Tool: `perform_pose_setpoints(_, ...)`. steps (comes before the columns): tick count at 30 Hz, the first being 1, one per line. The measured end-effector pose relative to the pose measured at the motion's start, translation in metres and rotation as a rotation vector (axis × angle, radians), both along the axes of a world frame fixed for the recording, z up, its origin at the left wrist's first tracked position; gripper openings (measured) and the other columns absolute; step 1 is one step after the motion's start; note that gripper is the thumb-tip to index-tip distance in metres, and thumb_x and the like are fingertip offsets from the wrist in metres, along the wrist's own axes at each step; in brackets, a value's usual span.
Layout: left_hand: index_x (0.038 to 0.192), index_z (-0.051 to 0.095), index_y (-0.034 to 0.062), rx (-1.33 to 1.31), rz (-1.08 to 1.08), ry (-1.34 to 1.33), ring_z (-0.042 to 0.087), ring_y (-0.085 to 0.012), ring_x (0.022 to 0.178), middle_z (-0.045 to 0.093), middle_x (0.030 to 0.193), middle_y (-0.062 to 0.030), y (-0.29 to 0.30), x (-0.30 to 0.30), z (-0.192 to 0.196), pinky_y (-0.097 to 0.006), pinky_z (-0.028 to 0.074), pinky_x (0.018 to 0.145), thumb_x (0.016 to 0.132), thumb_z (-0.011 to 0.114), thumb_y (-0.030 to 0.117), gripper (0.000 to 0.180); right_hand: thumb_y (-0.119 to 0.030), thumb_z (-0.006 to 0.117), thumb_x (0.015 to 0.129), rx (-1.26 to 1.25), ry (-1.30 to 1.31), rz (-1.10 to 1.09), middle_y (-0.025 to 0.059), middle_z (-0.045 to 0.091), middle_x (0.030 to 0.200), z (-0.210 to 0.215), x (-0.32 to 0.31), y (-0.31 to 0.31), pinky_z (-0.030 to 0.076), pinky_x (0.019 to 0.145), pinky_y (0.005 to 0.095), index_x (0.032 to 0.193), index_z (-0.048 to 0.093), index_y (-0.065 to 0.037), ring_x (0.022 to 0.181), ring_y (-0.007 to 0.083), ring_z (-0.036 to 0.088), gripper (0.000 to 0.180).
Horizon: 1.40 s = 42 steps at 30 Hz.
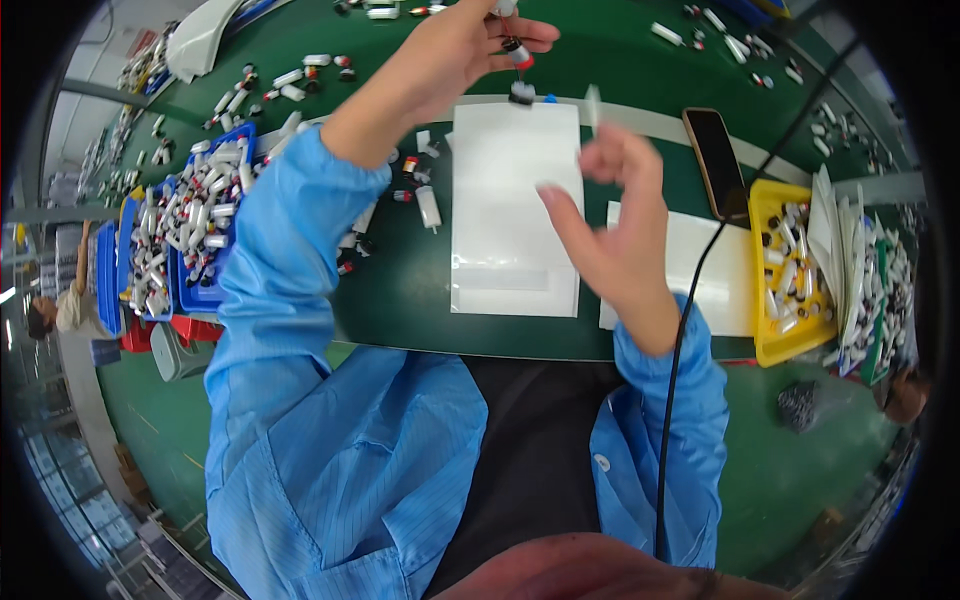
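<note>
Red-black part [519, 54] by left grip [462, 52], right grip [618, 235] with thumb spread, both holds unclear

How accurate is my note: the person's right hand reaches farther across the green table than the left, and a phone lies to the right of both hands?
One part is wrong: the left hand reaches farther across the green table than the right hand, as the head view shows. The phone does lie to the right of both.

We look steeply down from one head-worn fisheye camera, fairly close above the table [390, 310], facing across it from over its near edge, which runs just below mid-view.
</note>
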State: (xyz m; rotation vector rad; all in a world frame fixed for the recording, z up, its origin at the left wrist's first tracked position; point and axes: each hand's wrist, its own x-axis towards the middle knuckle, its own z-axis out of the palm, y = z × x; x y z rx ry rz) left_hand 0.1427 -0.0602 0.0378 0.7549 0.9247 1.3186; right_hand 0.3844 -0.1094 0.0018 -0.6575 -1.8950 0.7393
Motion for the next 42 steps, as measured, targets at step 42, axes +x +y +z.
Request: perform_pose_setpoints(42,0.128,0.066,0.0004,0.404,-0.006,0.562,0.067,-0.0200,0.109,0.069,0.122,-0.0135,-0.026,0.054,-0.042,-0.032,0.054,0.098,0.098,0.062,0.005,0.031,-0.001,0.068,0.093,-0.320,0.492,0.144,0.0086,0.069,0.095,-0.030,-0.001,0.056,0.055,0.077,0.0207,0.108,0.063,0.003,0.082,0.0124,0.068,0.016)
